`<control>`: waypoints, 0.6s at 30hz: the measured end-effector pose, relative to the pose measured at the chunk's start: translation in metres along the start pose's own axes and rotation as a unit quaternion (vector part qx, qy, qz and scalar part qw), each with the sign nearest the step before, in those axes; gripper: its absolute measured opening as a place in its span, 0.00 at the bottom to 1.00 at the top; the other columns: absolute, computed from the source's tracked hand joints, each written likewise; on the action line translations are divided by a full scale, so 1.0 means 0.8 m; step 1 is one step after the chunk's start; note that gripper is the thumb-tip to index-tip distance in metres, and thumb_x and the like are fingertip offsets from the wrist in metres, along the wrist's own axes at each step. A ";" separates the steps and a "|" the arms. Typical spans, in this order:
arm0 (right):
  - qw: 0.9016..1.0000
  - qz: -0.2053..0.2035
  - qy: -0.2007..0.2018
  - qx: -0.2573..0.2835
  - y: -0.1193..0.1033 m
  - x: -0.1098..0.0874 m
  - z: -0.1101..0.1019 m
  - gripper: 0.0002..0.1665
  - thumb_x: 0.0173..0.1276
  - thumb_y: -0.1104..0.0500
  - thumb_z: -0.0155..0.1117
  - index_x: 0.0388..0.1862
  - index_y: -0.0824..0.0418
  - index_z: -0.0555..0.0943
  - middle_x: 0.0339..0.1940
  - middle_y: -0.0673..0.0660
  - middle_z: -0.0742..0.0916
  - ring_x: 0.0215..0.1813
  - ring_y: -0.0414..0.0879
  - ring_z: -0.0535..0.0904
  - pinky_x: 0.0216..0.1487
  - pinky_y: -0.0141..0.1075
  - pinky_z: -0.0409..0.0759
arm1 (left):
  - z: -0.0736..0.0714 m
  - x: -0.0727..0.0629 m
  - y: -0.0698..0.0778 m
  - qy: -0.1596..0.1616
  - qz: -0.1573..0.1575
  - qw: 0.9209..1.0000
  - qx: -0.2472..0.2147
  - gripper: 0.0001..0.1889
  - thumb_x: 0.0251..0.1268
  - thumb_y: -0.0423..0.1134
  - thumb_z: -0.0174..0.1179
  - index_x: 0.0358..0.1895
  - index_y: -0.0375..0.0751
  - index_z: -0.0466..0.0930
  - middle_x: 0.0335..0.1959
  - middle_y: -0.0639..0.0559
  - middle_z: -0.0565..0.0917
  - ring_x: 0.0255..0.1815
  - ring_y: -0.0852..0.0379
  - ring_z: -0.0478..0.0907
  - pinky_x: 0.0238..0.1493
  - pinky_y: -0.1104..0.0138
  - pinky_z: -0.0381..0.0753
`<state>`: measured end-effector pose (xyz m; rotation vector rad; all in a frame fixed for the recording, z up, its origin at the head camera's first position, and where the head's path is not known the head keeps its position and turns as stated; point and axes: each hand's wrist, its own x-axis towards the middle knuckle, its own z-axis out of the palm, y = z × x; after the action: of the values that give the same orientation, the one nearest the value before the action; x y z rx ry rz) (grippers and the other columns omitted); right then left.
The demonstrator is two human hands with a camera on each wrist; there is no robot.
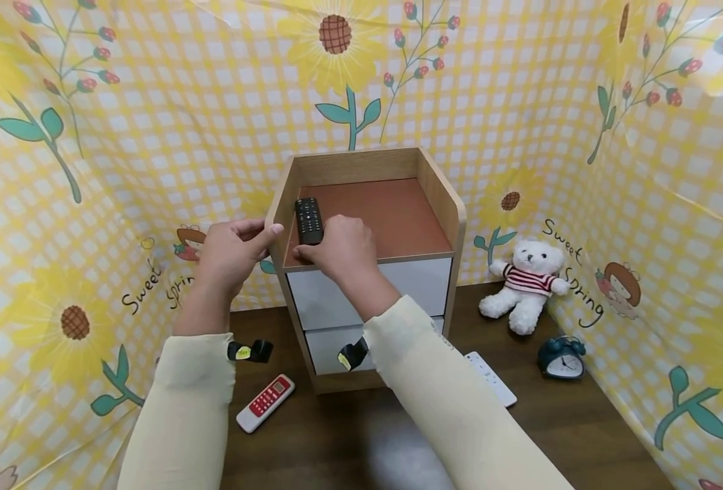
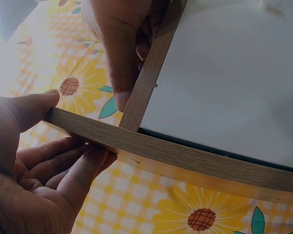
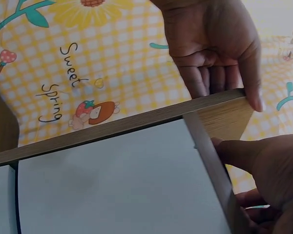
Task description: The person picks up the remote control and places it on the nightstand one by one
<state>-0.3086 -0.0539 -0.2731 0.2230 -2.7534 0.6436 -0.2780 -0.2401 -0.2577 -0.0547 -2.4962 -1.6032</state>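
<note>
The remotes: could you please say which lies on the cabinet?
The black remote; the red-faced remote and the mostly white remote lie on the dark surface below.

My left sleeve [image 1: 193, 401] and right sleeve [image 1: 459, 388] are pale cream, long and lightly creased. A small black attachment [image 1: 262, 351] with a yellow patch [image 1: 242, 353] sits at my left cuff [image 1: 201, 344], a similar piece [image 1: 355, 352] at my right.

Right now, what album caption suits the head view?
Left hand on the cabinet side panel, right hand beside the black remote control; a white teddy bear in a striped shirt nearby.
</note>
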 end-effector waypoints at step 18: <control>0.963 -0.012 0.191 0.190 0.105 -0.026 -0.111 0.29 0.69 0.43 0.80 0.60 0.60 0.89 0.49 0.58 0.92 0.52 0.52 0.89 0.58 0.47 0.86 | -0.001 0.000 -0.003 -0.009 -0.005 1.000 -0.003 0.33 0.81 0.55 0.66 0.77 0.36 0.78 0.77 0.37 0.78 0.73 0.42 0.81 0.70 0.57 0.85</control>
<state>-0.2839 0.0626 -0.2380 0.1901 -2.2399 1.0820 -0.2785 -0.2418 -0.2599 -0.0577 -2.5098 -1.6209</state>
